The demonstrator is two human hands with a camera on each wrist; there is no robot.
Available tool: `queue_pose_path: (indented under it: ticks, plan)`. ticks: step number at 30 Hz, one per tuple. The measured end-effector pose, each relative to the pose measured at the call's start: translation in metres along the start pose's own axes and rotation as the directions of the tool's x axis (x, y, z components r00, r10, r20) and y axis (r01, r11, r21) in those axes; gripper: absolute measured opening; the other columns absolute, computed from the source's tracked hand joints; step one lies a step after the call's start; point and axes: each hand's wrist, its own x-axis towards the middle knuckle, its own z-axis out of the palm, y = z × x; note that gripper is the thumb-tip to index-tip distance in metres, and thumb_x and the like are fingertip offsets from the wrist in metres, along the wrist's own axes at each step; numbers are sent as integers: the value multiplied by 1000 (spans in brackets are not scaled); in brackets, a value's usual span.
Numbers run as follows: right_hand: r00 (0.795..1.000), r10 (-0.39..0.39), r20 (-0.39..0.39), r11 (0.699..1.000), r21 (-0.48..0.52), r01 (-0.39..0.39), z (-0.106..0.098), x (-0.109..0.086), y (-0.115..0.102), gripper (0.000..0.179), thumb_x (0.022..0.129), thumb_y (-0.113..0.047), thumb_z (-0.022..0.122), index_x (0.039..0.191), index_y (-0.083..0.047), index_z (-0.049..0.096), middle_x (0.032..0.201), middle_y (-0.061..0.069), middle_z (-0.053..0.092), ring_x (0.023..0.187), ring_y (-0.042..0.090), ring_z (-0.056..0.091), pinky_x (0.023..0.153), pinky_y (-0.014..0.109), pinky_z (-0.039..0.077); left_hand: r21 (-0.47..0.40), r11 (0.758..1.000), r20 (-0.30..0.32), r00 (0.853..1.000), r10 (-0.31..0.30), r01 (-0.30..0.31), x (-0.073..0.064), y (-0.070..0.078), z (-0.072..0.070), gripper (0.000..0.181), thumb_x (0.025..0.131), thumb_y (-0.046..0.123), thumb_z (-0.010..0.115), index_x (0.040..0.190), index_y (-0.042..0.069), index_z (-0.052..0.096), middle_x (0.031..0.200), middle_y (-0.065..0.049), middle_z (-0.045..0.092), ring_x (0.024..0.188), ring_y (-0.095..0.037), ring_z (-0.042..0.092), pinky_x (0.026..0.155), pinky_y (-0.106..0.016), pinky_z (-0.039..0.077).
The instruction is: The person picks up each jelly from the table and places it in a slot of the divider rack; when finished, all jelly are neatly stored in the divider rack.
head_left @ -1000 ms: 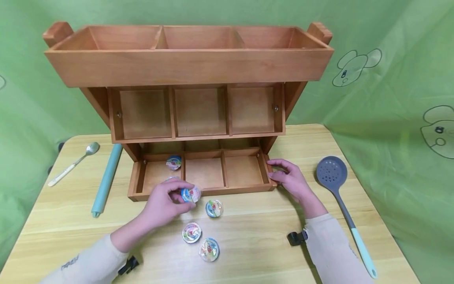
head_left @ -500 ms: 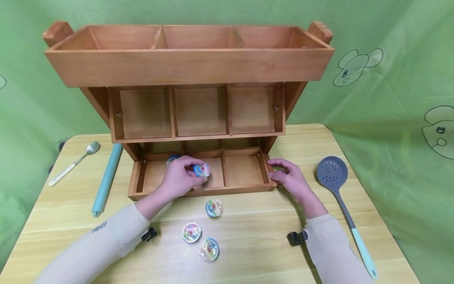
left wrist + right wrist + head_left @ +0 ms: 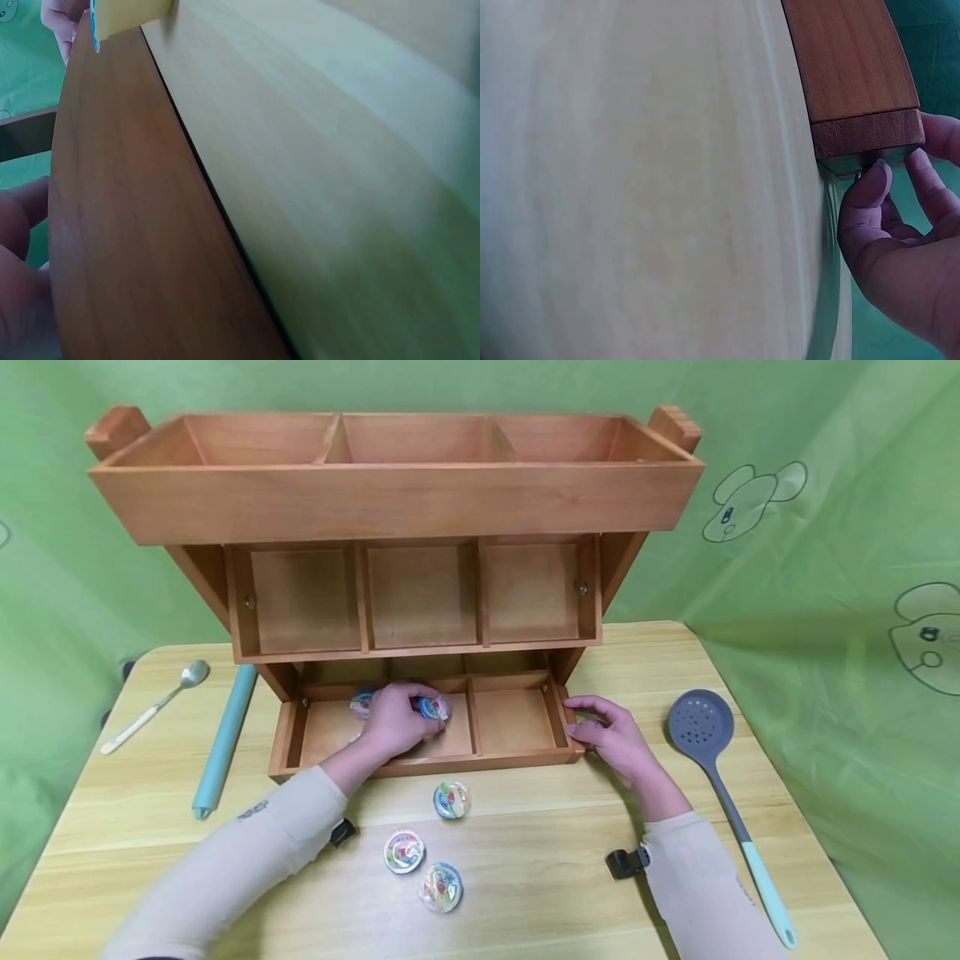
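In the head view my left hand (image 3: 393,722) reaches into the middle compartment of the wooden rack's bottom tray (image 3: 450,766). It pinches a small jelly cup (image 3: 433,707) with a printed blue lid. Another jelly cup (image 3: 362,702) lies in the left compartment, partly behind that hand. At the tray's right end, the fingertips of my right hand (image 3: 617,743) touch the end wall; the right wrist view has the thumb (image 3: 870,184) against the wooden end. Three jelly cups lie on the table in front: one (image 3: 452,800) nearest the tray, one (image 3: 404,852) left, one (image 3: 441,887) closest to me.
Above the bottom tray are a middle tier (image 3: 420,654) and an overhanging top tray (image 3: 397,502), each with three compartments. Left of the rack lie a spoon (image 3: 153,714) and a teal rod (image 3: 225,743). A slotted ladle (image 3: 701,727) lies right, beyond my right arm.
My left hand has carried its jelly cup from in front of the tray, up and over the front board, into the middle compartment. The right hand stays at the tray's end.
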Motion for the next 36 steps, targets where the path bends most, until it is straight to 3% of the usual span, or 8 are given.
queue_pose_path:
  ticks: [8,15,28,36]
  plan:
    - [1000,2,-1,1000,-9,-2,-1,1,5,45,90,4,65,134,5,55,127,18,54,77,12,62,67,27,54,-8,999,30,999,-41,41,11,0,14,36,70,15,91,103,11,78,98,-4,71,92,-22,63,82,-35,50]
    - [1000,11,1,1000,-21,-11,0,1,3,47,89,4,65,135,2,55,131,18,53,80,14,62,68,28,55,-59,995,8,997,-80,80,15,-2,23,33,69,16,92,99,13,79,93,-1,70,87,-19,63,77,-33,51]
    - [1000,9,0,1000,-24,-9,0,0,-1,46,90,4,65,135,5,54,133,22,51,87,15,63,73,27,55,-267,943,-34,976,-213,197,19,-5,33,33,68,11,93,97,11,79,99,-6,70,91,-20,64,78,-33,54]
    - [1000,6,-4,1000,-23,-6,0,-1,-1,46,91,3,65,135,5,54,132,22,51,83,13,62,70,26,54,-269,942,-59,972,-226,202,18,-3,36,32,67,10,93,96,11,80,98,-5,70,90,-20,63,78,-32,53]
